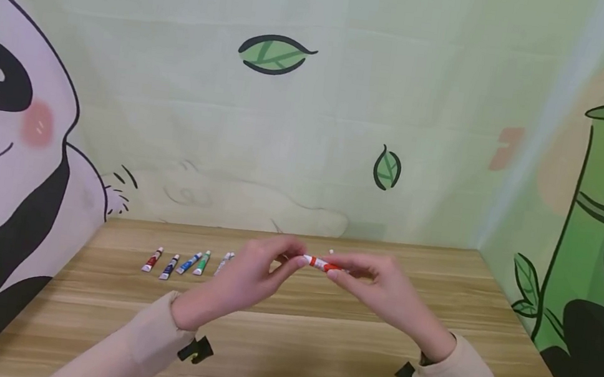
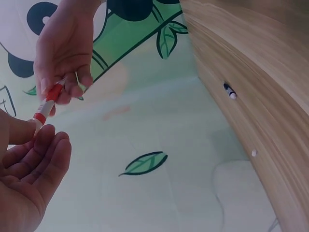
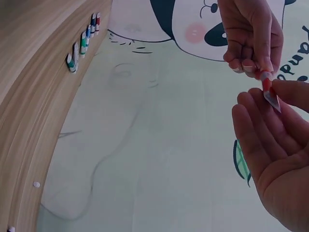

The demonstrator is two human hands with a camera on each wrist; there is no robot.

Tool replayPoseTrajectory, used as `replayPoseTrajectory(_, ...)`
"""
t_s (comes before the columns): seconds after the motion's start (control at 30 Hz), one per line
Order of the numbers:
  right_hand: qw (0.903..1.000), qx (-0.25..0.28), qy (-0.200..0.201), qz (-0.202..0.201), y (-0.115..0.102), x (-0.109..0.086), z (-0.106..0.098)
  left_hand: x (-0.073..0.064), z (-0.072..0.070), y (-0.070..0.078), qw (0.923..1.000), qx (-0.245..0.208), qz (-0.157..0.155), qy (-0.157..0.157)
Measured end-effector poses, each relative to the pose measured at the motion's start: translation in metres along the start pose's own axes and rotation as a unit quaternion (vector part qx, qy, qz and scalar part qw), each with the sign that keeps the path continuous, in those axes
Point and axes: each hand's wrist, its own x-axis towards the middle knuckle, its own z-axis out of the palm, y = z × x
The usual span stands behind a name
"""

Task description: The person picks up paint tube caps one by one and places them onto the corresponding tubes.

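A small red-and-white paint tube [image 1: 321, 264] is held in the air above the table, between both hands. My left hand [image 1: 252, 273] pinches its white cap end between thumb and fingertips. At the other end, the thumb and fingers of my right hand [image 1: 383, 283] pinch the flat red tail. In the left wrist view the tube [image 2: 45, 107] slants between the two hands. The right wrist view shows the tube's pointed, flattened tail [image 3: 273, 100] by the right thumb, with the other right fingers extended.
Left on the wooden table [image 1: 282, 349] lie several paint tubes: red [image 1: 153, 259], dark blue [image 1: 170, 266], blue [image 1: 189, 263], green [image 1: 202, 262] and a partly hidden pale one [image 1: 223, 263]. A dark tube [image 2: 229, 91] and a small white piece [image 2: 254, 152] lie farther right. A printed cloth hangs behind.
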Motion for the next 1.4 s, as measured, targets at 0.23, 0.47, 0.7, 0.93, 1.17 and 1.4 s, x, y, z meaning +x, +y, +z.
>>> replayPoseTrajectory(0.23, 0.9989, -0.034, 0.029, 0.011, 0.007, 0.001, 0.0, -0.004, -0.006, -0.011, 0.9981, -0.006, -0.061, -0.01)
replayPoseTrajectory(0.47, 0.9981, -0.049, 0.019, 0.031, 0.012, 0.004, 0.004, -0.005, -0.007, -0.015, 0.9963, -0.023, -0.083, -0.009)
replayPoseTrajectory(0.7, 0.9974, -0.055, -0.021, 0.04, 0.013, 0.006, 0.01, -0.005, -0.008, -0.013, 0.9921, -0.054, -0.113, 0.0)
replayPoseTrajectory(0.93, 0.9979, -0.05, -0.026, 0.031, 0.013, 0.009, 0.017, -0.003, -0.005, -0.011, 0.9839, -0.1, -0.147, 0.017)
replayPoseTrajectory(1.17, 0.998, -0.041, -0.014, 0.046, 0.015, 0.008, 0.022, -0.002, 0.008, -0.013, 0.9658, -0.174, -0.185, 0.052)
replayPoseTrajectory(1.4, 0.9981, -0.026, -0.004, 0.056, 0.016, 0.009, 0.026, -0.008, 0.02, -0.014, 0.9553, -0.215, -0.195, 0.057)
